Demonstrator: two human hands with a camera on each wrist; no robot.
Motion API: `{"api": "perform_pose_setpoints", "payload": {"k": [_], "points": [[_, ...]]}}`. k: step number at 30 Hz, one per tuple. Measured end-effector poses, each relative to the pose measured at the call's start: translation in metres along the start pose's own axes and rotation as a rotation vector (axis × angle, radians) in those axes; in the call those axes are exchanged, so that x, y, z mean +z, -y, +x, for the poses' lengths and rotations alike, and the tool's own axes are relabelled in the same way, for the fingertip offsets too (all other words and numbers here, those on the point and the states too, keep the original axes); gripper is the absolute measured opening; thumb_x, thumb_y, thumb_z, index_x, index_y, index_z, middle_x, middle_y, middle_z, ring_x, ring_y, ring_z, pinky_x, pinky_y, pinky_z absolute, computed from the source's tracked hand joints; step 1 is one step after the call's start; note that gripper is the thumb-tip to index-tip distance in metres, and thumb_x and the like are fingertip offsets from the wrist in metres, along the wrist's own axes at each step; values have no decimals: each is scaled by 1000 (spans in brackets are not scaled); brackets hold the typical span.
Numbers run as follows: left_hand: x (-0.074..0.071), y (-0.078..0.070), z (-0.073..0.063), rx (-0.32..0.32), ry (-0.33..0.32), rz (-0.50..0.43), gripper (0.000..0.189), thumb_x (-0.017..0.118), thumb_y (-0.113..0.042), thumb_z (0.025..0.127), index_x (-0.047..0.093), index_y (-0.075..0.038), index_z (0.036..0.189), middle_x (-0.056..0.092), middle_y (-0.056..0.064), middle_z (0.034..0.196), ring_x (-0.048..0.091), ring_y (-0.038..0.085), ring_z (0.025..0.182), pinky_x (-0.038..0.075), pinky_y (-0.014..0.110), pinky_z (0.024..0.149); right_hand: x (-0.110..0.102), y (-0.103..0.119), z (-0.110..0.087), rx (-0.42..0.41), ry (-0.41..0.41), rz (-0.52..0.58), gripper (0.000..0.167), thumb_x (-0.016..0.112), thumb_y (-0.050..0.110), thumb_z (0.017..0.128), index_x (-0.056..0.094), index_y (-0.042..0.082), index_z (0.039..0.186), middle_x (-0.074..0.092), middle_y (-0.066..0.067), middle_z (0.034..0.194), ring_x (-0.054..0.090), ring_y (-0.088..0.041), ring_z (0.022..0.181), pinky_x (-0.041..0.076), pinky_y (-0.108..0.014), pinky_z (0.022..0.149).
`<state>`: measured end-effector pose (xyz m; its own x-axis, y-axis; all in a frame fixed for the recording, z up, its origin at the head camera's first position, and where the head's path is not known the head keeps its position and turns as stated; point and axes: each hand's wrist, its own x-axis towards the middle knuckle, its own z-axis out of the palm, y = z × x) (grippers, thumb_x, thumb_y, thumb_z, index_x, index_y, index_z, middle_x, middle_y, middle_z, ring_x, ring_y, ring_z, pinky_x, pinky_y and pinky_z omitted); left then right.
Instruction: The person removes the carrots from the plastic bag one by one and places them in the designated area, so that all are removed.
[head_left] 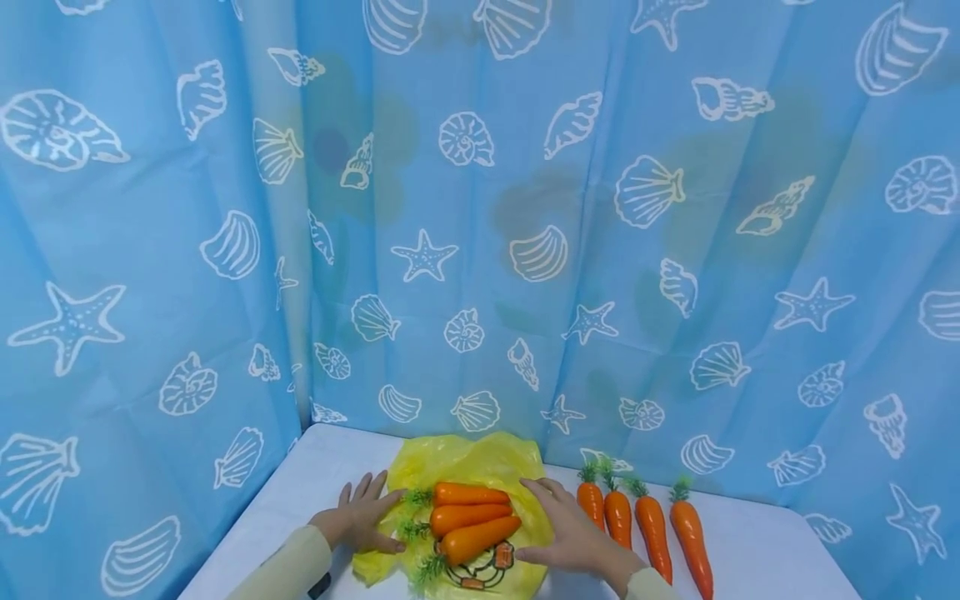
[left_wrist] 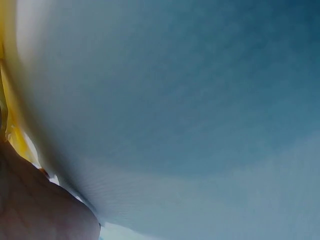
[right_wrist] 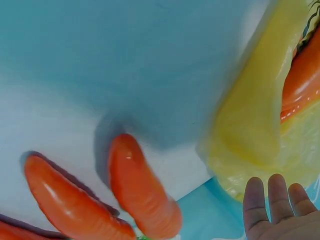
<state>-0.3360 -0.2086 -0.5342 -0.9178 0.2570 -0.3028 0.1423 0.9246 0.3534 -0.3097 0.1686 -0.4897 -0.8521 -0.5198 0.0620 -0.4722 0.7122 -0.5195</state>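
Three orange toy carrots with green tops pointing left lie side by side on a yellow plastic bag, which has a printed drawing near the front. My left hand is at the bag's left edge, fingers spread, close to the carrot tops. Over the bag's right side my right hand reaches with extended fingers, near the carrot tips. Neither hand holds a carrot; whether the fingertips touch the bag is unclear. In the left wrist view only part of the left hand shows, at the lower left corner.
Several more carrots lie in a row on the white table, right of the bag. A small dark object is partly hidden by the left sleeve. Blue shell-print curtains stand behind and to the left.
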Motion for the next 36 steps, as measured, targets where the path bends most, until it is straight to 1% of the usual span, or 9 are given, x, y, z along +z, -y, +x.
{"api": "perform_pose_setpoints", "payload": {"k": [4, 8, 12, 17, 19, 24, 28, 32, 36], "points": [[3, 0, 2, -7, -9, 6, 99, 70, -75, 69, 41, -28, 150, 13, 18, 165, 7, 46, 151, 0, 69, 118, 1, 1, 0, 11, -15, 15, 93, 72, 60, 81, 33, 18, 154, 36, -19, 154, 43, -44, 133, 43, -70, 97], [5, -1, 4, -1, 0, -2, 98, 70, -75, 70, 41, -27, 150, 14, 18, 165, 7, 46, 151, 0, 68, 118, 8, 2, 3, 13, 8, 60, 91, 72, 60, 81, 34, 19, 153, 38, -17, 151, 44, -42, 131, 43, -70, 96], [5, -4, 3, 3, 13, -15, 97, 70, -74, 70, 41, -27, 150, 14, 17, 165, 8, 46, 151, 0, 68, 118, 19, 5, 7, -19, 28, 99, 88, 73, 55, 83, 35, 18, 153, 42, -17, 146, 48, -39, 127, 44, -69, 94], [2, -6, -2, 3, 18, -20, 96, 71, -72, 71, 42, -26, 150, 15, 19, 165, 8, 47, 150, 0, 68, 118, 29, 18, 10, -84, 14, 96, 85, 75, 51, 83, 37, 17, 152, 49, -14, 139, 53, -36, 119, 47, -62, 88], [0, -6, -2, -2, 13, -18, 96, 71, -72, 71, 42, -26, 150, 15, 19, 165, 8, 47, 150, 0, 69, 118, 32, 24, 12, -95, 34, 117, 85, 75, 51, 83, 36, 19, 152, 48, -13, 141, 51, -35, 122, 47, -61, 90], [-2, -3, 0, -12, -11, 8, 93, 72, -71, 71, 43, -28, 149, 16, 17, 165, 9, 46, 151, 1, 69, 118, 41, 31, 17, -77, 86, 246, 82, 75, 49, 84, 37, 23, 151, 42, -10, 149, 43, -36, 132, 44, -62, 98], [-1, -3, 0, -9, -10, 8, 92, 72, -70, 72, 44, -28, 149, 17, 18, 164, 10, 47, 150, 1, 69, 118, 48, 30, 21, -63, 100, 341, 75, 77, 43, 84, 43, 19, 146, 44, -9, 147, 46, -33, 128, 48, -55, 98], [-1, -2, -2, -5, -2, -5, 92, 72, -69, 72, 43, -27, 149, 17, 18, 164, 10, 48, 150, 1, 69, 118, 53, 31, 26, -61, 132, 336, 70, 78, 42, 83, 49, 19, 142, 51, -2, 142, 50, -25, 124, 49, -46, 98], [-1, 0, -3, 8, -5, -1, 92, 71, -70, 74, 42, -28, 149, 15, 17, 165, 9, 46, 150, 1, 68, 118, 55, 38, 32, -49, 154, 272, 64, 81, 43, 81, 56, 20, 136, 57, 4, 136, 53, -19, 121, 48, -47, 100]]}}
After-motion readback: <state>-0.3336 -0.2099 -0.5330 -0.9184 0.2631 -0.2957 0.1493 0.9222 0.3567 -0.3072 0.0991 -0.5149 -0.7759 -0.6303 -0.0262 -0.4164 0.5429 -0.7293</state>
